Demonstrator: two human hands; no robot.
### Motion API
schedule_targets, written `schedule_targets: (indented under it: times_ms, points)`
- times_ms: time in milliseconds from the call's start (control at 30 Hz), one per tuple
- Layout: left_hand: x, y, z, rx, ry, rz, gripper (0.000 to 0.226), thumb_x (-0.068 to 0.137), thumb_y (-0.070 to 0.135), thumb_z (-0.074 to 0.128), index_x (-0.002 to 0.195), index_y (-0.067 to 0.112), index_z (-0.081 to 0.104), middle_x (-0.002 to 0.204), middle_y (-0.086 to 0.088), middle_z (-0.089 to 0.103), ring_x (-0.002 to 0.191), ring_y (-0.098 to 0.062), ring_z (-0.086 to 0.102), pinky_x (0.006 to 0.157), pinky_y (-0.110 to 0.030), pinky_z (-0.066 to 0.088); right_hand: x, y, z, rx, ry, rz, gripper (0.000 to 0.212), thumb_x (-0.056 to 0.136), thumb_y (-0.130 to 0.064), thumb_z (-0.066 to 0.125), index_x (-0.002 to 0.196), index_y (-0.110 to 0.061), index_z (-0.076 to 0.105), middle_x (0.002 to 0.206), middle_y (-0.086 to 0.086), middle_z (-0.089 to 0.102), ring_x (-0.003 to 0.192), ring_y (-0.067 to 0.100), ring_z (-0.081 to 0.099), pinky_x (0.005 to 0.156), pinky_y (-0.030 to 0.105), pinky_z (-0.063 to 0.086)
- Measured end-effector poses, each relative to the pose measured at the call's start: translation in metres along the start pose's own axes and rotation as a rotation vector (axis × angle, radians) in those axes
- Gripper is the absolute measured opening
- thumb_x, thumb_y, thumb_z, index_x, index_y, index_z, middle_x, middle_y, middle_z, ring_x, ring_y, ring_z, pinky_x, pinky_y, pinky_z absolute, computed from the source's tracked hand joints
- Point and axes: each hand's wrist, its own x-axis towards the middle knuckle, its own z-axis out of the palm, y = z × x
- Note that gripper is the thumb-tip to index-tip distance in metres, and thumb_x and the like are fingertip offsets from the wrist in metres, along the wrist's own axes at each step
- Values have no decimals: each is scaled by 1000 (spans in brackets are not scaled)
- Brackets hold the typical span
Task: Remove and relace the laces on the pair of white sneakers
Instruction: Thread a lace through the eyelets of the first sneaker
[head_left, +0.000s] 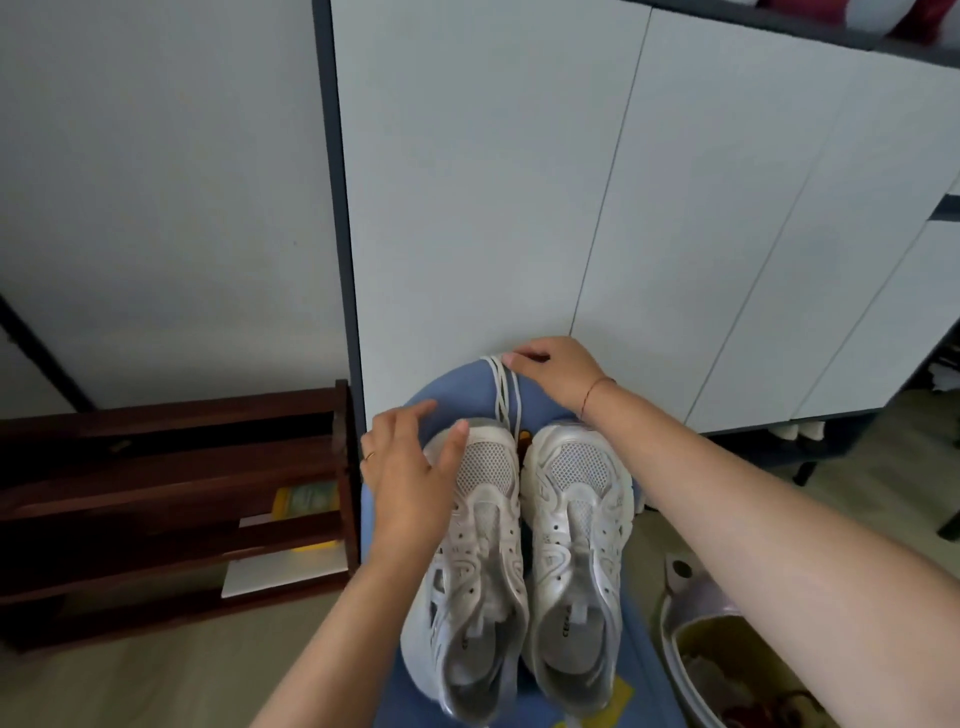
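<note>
Starting outboard of your left grip (410, 457): a dark wooden rack (171, 467) on the floor, not involved. Left grip is apart, fingers relaxed, with the thumb and palm resting on the toe of the left sneaker (483, 561) and nothing clamped. That shoe sits under and inboard of this grip on the blue worktop (457, 387), toe pointing away from you. Its eyelets look empty.

The laces (506, 400) lie loose and bunched in a straight run between your two grips, from the toe gap out to your right grip (556, 374). The right sneaker (576, 545) sits touching its mate, on your side of the right grip, and also looks unlaced.

The right grip has its fingertips on the far end of the laces. Can't tell if it's pinching or just pressing.

Handling: the laces are light, limp and flat, and they'll twist and slip, so pinch one near its tip. The shoes are light with soft mesh uppers. Steady one by the midfoot or heel and keep your hand off the eyelet row.

Removal looks done, and relacing comes next. A basin (691, 613) sits outboard of your right forearm.
</note>
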Motion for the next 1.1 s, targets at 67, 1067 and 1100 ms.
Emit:
schedule_targets:
  times_ms: [67,1067,1100]
  points:
    - [5,0,0,12,37,-39,44,94,40,61,132,18,57,137,-2,45,130,-21,34,108,-34,21,1,-2,-1,87,18,-10,22,91,-23,63,100,-6,73,102,8,71,97,19,62,85,25,43]
    - [77,103,3,-262,-425,63,63,99,36,57,153,17,33,145,1,47,134,-15,43,106,-25,33,-66,-177,-219,1021,-31,-414,26,101,-25,37,82,-19,53,92,-1,71,96,17,66,79,26,50]
    - [77,109,3,-262,-430,78,50,102,34,52,148,16,41,135,1,54,126,-14,49,99,-23,36,-73,-179,-226,1037,-17,-425,26,101,-25,37,82,-19,54,92,-1,71,95,17,66,79,26,50]
